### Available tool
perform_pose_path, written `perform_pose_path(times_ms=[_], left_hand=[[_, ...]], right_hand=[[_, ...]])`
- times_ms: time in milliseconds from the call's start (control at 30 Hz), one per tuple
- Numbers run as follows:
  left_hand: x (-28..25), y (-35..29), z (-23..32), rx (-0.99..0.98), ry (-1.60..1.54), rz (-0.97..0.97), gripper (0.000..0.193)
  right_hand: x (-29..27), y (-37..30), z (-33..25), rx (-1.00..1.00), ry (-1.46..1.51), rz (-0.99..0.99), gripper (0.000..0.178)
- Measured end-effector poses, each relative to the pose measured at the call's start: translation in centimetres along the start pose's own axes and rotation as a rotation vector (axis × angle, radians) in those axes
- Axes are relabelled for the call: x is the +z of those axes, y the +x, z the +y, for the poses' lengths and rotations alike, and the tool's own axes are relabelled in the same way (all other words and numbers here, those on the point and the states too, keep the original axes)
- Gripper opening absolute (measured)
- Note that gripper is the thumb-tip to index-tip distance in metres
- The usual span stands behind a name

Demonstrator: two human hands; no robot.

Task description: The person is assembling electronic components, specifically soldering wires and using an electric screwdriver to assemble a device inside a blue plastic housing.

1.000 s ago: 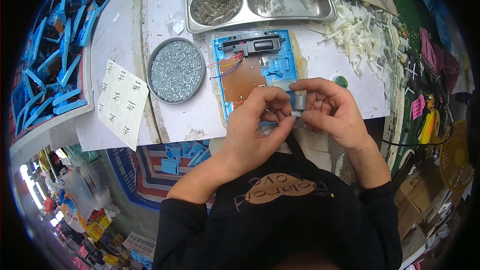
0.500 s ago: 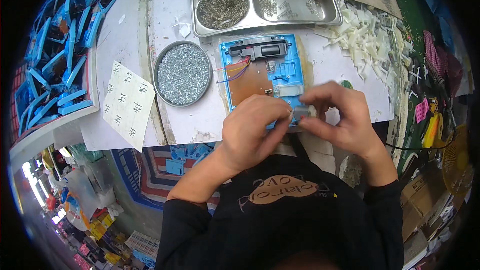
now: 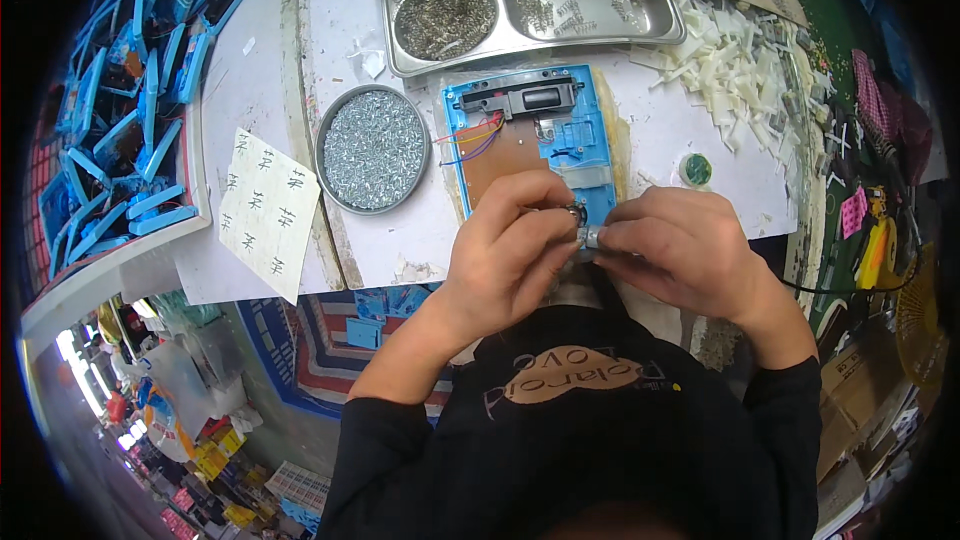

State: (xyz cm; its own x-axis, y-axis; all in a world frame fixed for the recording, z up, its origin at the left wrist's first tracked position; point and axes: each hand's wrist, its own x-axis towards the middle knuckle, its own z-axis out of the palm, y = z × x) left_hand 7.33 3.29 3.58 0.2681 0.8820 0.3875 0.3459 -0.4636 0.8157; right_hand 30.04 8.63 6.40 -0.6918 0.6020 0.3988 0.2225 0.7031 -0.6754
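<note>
A small grey part with a metallic look sits between my two hands, just over the near edge of a blue plastic casing. My right hand pinches the grey part from the right. The fingers of my left hand are closed at its other end, beside a small dark round piece; their exact grip is hidden. Inside the casing are a brown board, a black module at the far end, and thin coloured wires running out leftward.
A round dish of small silvery screws stands left of the casing. Behind is a steel tray with springs. White plastic strips and a green roll lie right. Paper and piled blue casings are left.
My right hand has turned and closed more tightly around the grey part. The green roll, partly hidden before, now shows fully. The whole view has shifted slightly.
</note>
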Motion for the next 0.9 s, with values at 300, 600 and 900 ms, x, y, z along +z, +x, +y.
perform_pose_path(times_ms=[300, 600, 900], left_hand=[[0.1, 0.7, -0.7, -0.153, 0.093, 0.032, 0.035], [0.9, 0.3, -0.9, -0.011, 0.554, -0.147, 0.038], [-3.4, -3.7, -2.5, -0.197, 0.413, 0.313, 0.036]], right_hand=[[-1.0, -2.2, 2.2, 0.137, -0.086, 0.225, 0.035], [0.3, 1.1, 5.7, 0.191, -0.104, 0.142, 0.023], [1.4, 2.9, 6.1, 0.169, -0.305, 0.007, 0.020]])
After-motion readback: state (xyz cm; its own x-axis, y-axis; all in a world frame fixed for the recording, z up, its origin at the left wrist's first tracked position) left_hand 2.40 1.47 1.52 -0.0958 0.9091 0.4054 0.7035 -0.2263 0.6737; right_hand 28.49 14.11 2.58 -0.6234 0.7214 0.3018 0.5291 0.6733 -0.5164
